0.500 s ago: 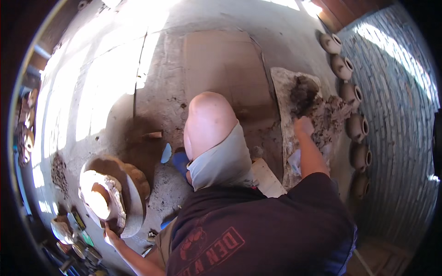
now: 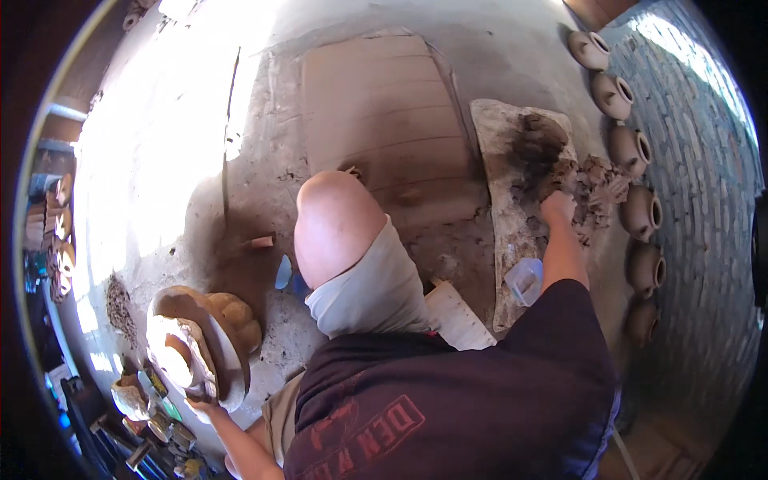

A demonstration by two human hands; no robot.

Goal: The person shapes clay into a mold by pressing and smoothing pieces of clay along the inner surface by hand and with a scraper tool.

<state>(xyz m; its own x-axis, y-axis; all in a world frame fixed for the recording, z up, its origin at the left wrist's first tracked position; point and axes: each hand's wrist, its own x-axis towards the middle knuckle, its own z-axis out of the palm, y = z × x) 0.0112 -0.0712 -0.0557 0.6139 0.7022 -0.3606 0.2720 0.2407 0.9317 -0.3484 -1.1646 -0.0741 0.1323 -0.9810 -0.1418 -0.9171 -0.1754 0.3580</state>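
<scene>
My left hand point(image 2: 205, 408) grips the lower edge of a pale round stand point(image 2: 235, 356), which carries a white-rimmed form with a hollow middle point(image 2: 181, 360) and has a lobed brown shape behind it. My right hand point(image 2: 558, 208) is closed at a lump of dark clay point(image 2: 563, 174) on a stained cloth point(image 2: 506, 264), beside torn clay scraps point(image 2: 604, 181). A clear plastic container point(image 2: 524, 280) lies near my right forearm. My bare knee point(image 2: 340, 224) is between my hands.
A large clay-stained board point(image 2: 372, 104) lies ahead. Several round pots point(image 2: 628, 216) line the blue-grey brick wall at right. A pale plank point(image 2: 460, 316) is beside my leg. Tools and tins point(image 2: 160, 428) stand at lower left, a small brown piece point(image 2: 260, 242) and blue scrap point(image 2: 283, 272) on the floor.
My right hand has moved forward and to the right into the clay. My view has shifted slightly; my left hand stays on the round stand's edge.
</scene>
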